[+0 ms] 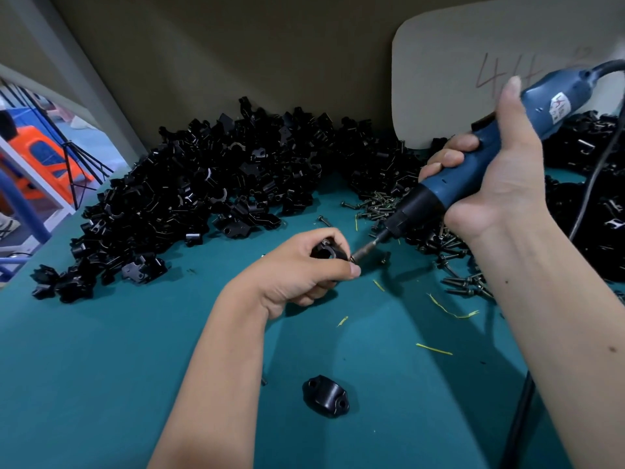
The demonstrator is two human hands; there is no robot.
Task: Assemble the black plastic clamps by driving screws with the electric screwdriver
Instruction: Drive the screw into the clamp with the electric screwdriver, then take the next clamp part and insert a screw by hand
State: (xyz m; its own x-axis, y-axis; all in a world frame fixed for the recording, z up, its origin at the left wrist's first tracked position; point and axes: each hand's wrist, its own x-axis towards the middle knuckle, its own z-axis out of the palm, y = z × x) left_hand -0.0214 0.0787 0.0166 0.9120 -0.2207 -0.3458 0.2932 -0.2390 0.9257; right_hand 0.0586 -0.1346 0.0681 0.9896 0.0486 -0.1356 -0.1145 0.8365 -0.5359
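Teal counter [101, 350] carries the work: near its middle the left hand [304, 269] curls round a black clamp [329, 252], thumb and fingers pinching it. At its right side sits a screw [354, 258], met by the bit of the blue electric screwdriver [480, 157], which the right hand [490, 177] grips, thumb raised. Nearer the camera lies 1 loose clamp half [325, 396]. Behind, a large pile of black parts [189, 198] and scattered screws [382, 201] suggest most of the job remains
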